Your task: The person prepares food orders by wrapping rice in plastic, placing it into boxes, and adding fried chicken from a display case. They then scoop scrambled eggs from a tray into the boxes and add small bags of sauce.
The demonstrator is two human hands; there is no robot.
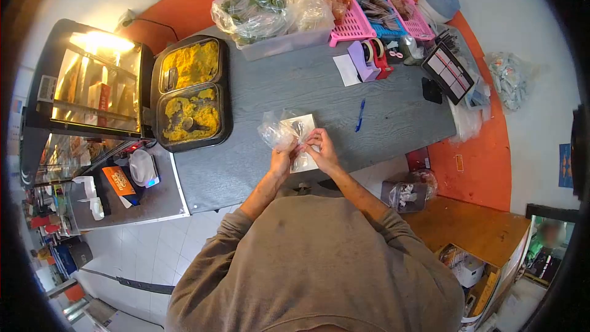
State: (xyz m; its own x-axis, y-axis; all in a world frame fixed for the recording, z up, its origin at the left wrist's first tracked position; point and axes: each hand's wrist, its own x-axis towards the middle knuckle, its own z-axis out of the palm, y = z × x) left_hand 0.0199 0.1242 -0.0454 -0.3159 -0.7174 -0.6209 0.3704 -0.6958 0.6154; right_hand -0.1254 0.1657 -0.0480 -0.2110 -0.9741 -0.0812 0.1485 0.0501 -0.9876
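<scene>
Both hands meet at the front of the grey table (258,178), close to my body. My left hand (282,158) is closed on a clear plastic bag (274,133), which puffs out ahead of it. My right hand (322,149) pinches the gathered plastic from the other side, its fingertips close to the left ones. Under the hands lies a flat white rectangular item (303,163), partly covered by the plastic; its kind does not show. To the right, apart from the hands, is a blue pen (360,115).
At the left stand a black two-part tray (226,95) of yellow food and a lit glass display case (92,86). Tape dispensers (364,63), pink baskets (351,23) and a plastic tub (286,44) with bagged greens line the back. A tablet (447,72) stands at the right.
</scene>
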